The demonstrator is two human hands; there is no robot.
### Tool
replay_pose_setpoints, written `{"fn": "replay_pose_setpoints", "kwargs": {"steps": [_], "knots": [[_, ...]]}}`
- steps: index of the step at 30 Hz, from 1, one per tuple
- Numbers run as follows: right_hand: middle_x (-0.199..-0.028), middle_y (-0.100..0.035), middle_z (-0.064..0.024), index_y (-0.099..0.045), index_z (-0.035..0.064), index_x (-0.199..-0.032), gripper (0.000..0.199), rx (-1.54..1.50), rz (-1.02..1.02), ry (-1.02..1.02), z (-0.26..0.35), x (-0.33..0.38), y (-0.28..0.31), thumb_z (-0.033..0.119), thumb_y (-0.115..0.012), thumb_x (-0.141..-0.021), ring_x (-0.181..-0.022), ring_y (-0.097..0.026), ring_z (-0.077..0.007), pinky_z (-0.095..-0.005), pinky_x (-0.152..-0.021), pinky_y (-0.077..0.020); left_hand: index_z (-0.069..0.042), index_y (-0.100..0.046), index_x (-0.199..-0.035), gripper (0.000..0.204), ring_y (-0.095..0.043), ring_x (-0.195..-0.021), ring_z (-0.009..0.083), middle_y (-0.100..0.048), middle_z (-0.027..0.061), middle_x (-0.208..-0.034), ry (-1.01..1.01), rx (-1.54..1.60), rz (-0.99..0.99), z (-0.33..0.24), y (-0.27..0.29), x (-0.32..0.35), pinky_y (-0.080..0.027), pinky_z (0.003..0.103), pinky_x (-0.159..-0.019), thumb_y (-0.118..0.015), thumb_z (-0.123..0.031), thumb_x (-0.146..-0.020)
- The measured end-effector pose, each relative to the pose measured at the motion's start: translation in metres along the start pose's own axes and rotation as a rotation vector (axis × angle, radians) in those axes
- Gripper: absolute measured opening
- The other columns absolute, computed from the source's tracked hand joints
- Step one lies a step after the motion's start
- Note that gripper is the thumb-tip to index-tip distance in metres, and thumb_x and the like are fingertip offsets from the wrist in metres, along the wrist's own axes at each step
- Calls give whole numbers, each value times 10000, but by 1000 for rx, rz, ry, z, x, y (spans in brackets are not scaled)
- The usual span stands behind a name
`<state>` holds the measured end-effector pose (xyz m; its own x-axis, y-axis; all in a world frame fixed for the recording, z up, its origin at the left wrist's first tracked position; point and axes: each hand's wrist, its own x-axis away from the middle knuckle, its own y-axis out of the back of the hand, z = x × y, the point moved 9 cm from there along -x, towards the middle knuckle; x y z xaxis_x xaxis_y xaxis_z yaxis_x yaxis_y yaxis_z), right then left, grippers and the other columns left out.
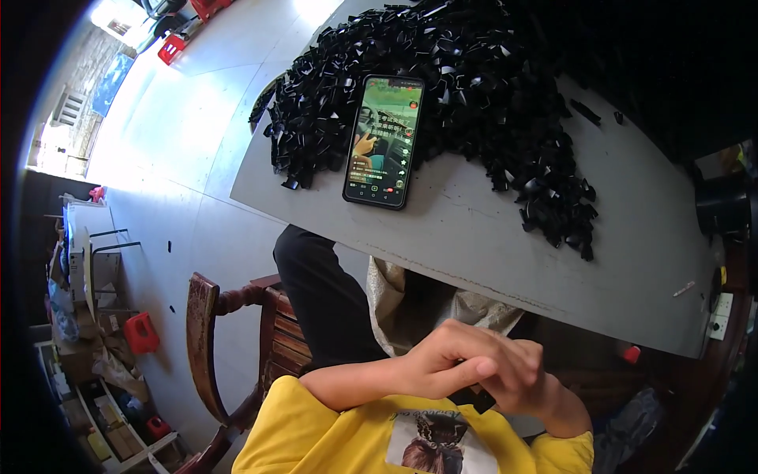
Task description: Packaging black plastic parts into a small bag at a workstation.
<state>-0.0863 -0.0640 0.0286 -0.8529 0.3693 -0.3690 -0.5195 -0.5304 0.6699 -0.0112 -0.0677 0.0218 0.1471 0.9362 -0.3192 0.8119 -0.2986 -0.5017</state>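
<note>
Both my hands meet in front of my yellow shirt, just short of the table's near edge. My left hand [454, 355] is closed, its thumb lying across toward the right one. My right hand [517, 379] has its fingers curled and pressed against the left. Below the right fingers a small black plastic piece [480, 400] sticks out; most of it is hidden. Farther off, a big heap of shiny black plastic pieces [474, 87] covers the far part of the grey table [474, 229]. A phone [383, 142] with a lit screen leans against the heap.
A carved wooden chair [203, 340] stands at the left. A pale woven sack [384, 304] hangs under the table edge. Red stools [142, 333], cartons and a shelf line the floor at far left. A white power strip [719, 316] is at the table's right end.
</note>
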Motion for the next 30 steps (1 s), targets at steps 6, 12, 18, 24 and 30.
{"fn": "replay_pose_setpoints", "kwargs": {"steps": [6, 12, 18, 24, 30], "knots": [[-780, -631, -103, -615, 18, -939, 309, 5, 120, -33, -10, -1, -3, 64, -696, -645, -658, -648, -288, -359, -545, -516, 36, -651, -944, 394, -635, -982, 332, -660, 204, -1047, 33, -298, -12, 8, 6, -1, -483, 395, -860, -433, -287, -1000], [-662, -479, -65, -503, 21, -738, 169, 20, -283, -508, -129, -12, 102, 41, -668, -766, -647, -504, -137, -286, -623, -423, 41, -644, -979, 228, -613, -987, 242, -653, 168, -1048, 30, -677, -310, -4, 55, 5, -451, 329, -884, -466, -99, -954], [-1155, -611, -72, -618, 75, -1121, 334, 630, -372, -537, -249, -52, 176, -22, -626, -802, -1031, -605, -314, -360, -863, -481, -31, -642, -987, 188, -602, -951, 298, -629, 131, -1032, 50, -1050, -193, 7, 47, -21, -477, 346, -819, -592, 24, -814], [-1309, -520, -65, -587, 96, -1170, 372, 745, -285, -605, -307, -65, 169, 20, -639, -810, -1123, -547, -329, -400, -878, -472, -65, -603, -1041, 299, -574, -902, 294, -561, 109, -1064, -79, -1369, -207, 35, 42, -57, -496, 370, -735, -663, -9, -754], [-1125, -614, -127, -585, 21, -1038, 213, 744, -341, -575, -288, -39, 173, 48, -642, -834, -928, -601, -341, -383, -757, -483, -30, -569, -1034, 314, -549, -851, 252, -499, 119, -1017, -146, -1541, -162, 56, 40, -86, -503, 341, -703, -609, -43, -723]]}}
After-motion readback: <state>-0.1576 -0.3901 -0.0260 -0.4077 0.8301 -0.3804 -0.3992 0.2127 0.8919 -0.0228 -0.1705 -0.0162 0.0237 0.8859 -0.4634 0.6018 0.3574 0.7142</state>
